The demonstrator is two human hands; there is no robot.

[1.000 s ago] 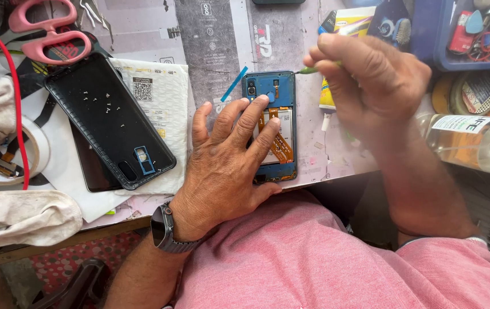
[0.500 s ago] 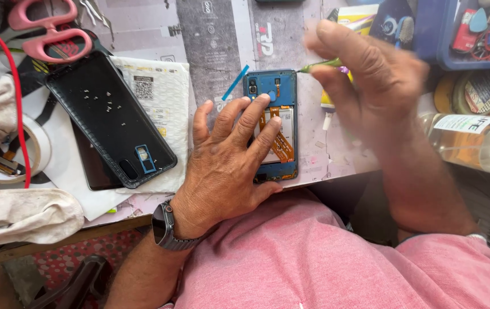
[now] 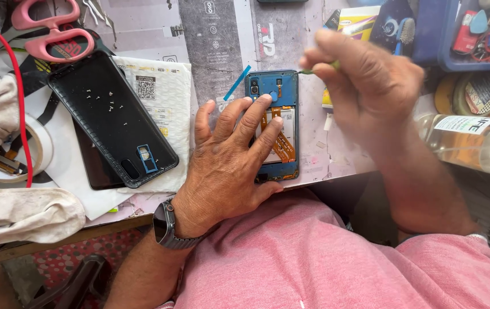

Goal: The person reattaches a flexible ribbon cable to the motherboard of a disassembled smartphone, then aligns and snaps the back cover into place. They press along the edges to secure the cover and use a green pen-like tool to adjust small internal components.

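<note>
Phone, its back off, lies at our bench's near edge under our left hand, fingers spread flat over its battery. Our right hand, blurred, pinches one green tool, tip at the phone's top right corner. We count one black cover holding loose screws, one pair of pink scissors, one bottle. Since half a second ago, the right hand has dropped slightly.

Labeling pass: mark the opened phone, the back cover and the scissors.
opened phone (image 3: 273, 91), head view, blue upper frame.
back cover (image 3: 105, 114), head view, black inner face.
scissors (image 3: 56, 37), head view, pink handle.
</note>
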